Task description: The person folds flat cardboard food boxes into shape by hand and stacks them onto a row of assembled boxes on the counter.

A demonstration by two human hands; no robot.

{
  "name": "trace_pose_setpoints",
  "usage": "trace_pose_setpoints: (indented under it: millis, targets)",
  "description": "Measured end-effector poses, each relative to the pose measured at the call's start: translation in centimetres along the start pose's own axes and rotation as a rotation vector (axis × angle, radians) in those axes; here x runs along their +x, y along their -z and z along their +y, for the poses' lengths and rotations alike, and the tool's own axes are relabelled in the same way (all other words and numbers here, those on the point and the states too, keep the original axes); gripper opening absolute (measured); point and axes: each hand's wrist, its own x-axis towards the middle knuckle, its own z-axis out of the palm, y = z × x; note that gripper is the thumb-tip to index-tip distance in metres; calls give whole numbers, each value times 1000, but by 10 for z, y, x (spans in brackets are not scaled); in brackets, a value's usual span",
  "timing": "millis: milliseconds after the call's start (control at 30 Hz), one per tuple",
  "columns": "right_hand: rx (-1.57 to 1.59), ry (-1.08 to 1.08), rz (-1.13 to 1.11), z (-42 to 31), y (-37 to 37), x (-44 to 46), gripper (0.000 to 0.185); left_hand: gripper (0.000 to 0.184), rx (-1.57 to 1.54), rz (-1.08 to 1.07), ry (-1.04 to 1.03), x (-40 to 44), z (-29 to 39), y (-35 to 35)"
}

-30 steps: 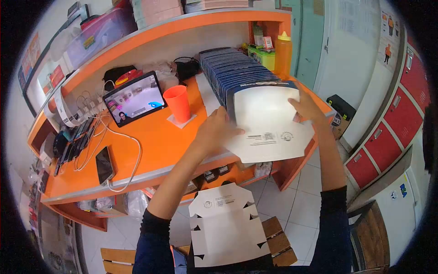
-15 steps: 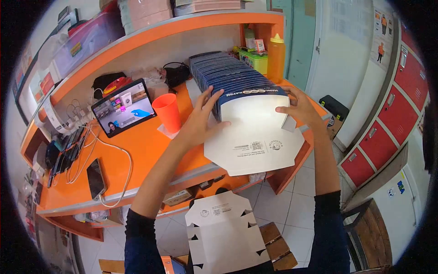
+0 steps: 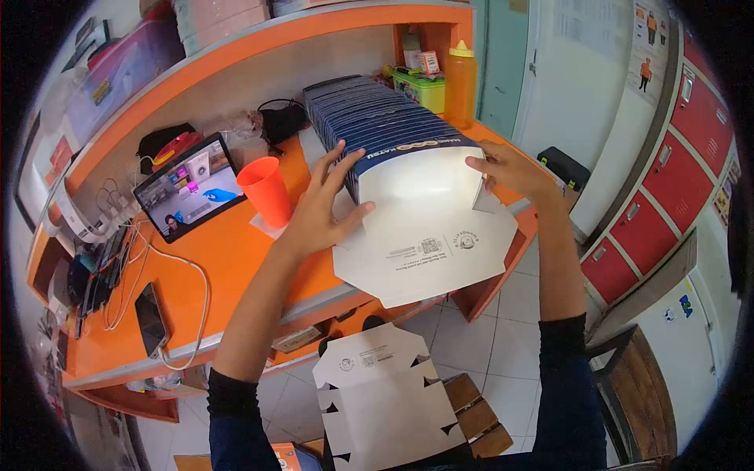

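A long row of nested paper food boxes [image 3: 385,110] with dark blue edges lies across the desk. At its near end is a partly folded box [image 3: 420,184], white inside, its printed lid flap [image 3: 424,255] spread toward me. My left hand [image 3: 318,208] is open at the box's left side, fingers spread along the row's edge and thumb near the flap. My right hand [image 3: 510,173] grips the box's right wall, thumb at its upper inner edge; its other fingers are partly hidden. A flat box blank [image 3: 385,392] with cut slots lies over my lap.
An orange cup [image 3: 265,192] stands left of the row, beside a propped tablet [image 3: 188,188]. A phone [image 3: 151,318] on a white cable lies near the desk's front edge [image 3: 298,310]. A yellow-capped bottle [image 3: 460,86] stands behind at right. Red lockers [image 3: 656,208] line the right.
The view has shifted, so the desk and row appear farther left. My right hand keeps its hold on the box wall; the left hand remains spread at the left side.
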Motion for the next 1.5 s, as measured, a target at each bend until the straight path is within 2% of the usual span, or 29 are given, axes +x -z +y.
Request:
trace_pose_setpoints:
  millis: [133,233,333,400,533,600,700,800,1033,1133,1233,1333,1433,1500]
  targets:
    - [-5,-28,16,0,-1,7,43,71,17,23,6,1,-3,-3]
    - [84,-19,134,-1,-15,7,43,70,-9,35,34,0,0,-4]
    - [164,1,311,28,-28,23,43,69,-75,44,62,-1,5,-5]
    - [132,28,346,27,-33,19,44,69,-85,41,58,-1,3,-5]
    - [126,190,270,36,-39,8,44,91,49,53,62,-5,-6,-9]
    - [79,118,201,37,-40,-1,44,108,23,47,133,-12,-7,-14]
    - [160,50,186,29,-42,-13,46,126,-107,-141,96,-14,-12,-12]
    - [330,18,229,24,-46,-22,46,129,-80,-225,136,-13,-14,-9]
    - [488,64,221,33,-54,-22,41,129,-22,-199,104,-15,-21,-8]
    - [372,127,183,46,-54,-17,44,129,-17,-194,118,-15,-18,-7]
    - [85,62,165,38,-45,-19,48,129,-39,-202,162,-14,-14,-5]
    - [88,113,50,31,-39,-17,52,131,-53,-209,197,-13,-9,-4]
    - [-137,-138,-158,17,-21,1,56,129,-15,-182,172,-12,-11,-5]
    - [-153,-150,-42,22,-30,5,53,128,50,-142,112,-14,-15,-7]
